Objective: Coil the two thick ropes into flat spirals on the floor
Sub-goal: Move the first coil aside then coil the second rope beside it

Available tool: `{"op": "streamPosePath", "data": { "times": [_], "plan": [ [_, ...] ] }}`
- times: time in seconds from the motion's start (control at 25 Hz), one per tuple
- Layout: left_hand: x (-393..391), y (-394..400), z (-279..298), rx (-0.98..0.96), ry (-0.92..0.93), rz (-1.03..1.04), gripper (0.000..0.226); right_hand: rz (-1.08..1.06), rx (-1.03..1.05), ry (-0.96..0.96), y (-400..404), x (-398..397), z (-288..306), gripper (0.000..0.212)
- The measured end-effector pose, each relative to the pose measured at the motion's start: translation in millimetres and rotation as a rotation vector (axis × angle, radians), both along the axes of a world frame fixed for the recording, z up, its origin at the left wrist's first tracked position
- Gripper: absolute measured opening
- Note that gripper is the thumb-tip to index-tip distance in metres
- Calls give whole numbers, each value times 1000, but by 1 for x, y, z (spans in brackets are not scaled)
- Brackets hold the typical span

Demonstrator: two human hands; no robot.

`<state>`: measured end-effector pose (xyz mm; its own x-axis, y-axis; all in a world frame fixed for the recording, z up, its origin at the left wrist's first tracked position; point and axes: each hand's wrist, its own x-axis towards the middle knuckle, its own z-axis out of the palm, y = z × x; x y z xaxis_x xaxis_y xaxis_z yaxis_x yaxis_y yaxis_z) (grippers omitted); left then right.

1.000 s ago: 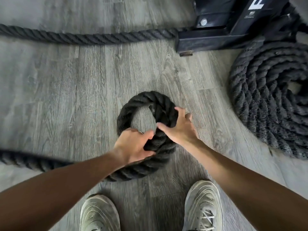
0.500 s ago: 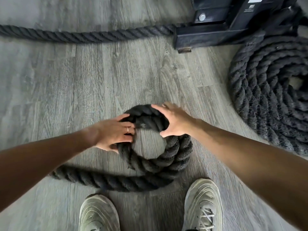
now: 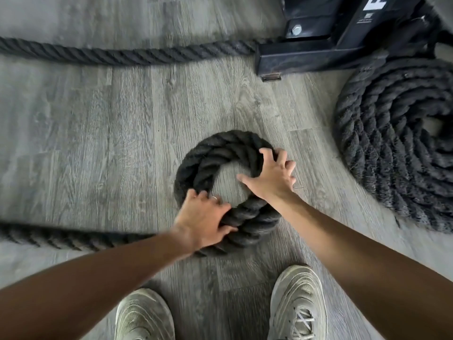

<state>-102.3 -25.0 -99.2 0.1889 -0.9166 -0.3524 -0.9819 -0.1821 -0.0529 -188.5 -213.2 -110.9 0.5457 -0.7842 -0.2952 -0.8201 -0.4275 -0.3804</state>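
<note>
A thick black rope forms a small coil (image 3: pixel 213 153) of about two turns on the grey wood floor in front of my feet. My left hand (image 3: pixel 204 218) grips the coil's near-left side, where the loose tail (image 3: pixel 61 238) runs off to the left edge. My right hand (image 3: pixel 270 174) presses on the coil's right side, fingers spread over the rope and thumb inside the ring. A second, larger coil (image 3: pixel 392 148) of several turns lies flat at the right edge, partly cut off.
A straight stretch of rope (image 3: pixel 122 54) crosses the floor at the back, reaching a black metal equipment base (image 3: pixel 318 54) at the top right. My two grey sneakers (image 3: pixel 144 315) (image 3: pixel 297 303) stand just below the small coil.
The coil has gained rope and looks tighter. My left hand moved from the ring's left side down to its near-left, and the tail now runs straight out to the left.
</note>
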Motion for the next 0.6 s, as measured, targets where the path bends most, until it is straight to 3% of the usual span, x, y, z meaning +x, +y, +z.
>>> {"op": "streamPosePath", "data": {
  "times": [0.12, 0.2, 0.32, 0.48, 0.6],
  "plan": [
    [-27, -8, -3, 25, 215, 94, 72, 148, -51, -99, -12, -14, -7, 72],
    [-11, -2, 1, -14, 325, -57, 75, 179, -33, -111, -22, -22, -11, 75],
    [45, 10, 12, -69, 235, -436, 72, 274, -5, -108, -34, -22, -9, 79],
    [88, -4, 17, 229, 166, -750, 98, 629, 64, -154, -33, -5, -8, 77],
    [93, -26, 16, 301, 134, -814, 109, 711, 104, -123, -34, 9, -4, 76]
  ]
}}
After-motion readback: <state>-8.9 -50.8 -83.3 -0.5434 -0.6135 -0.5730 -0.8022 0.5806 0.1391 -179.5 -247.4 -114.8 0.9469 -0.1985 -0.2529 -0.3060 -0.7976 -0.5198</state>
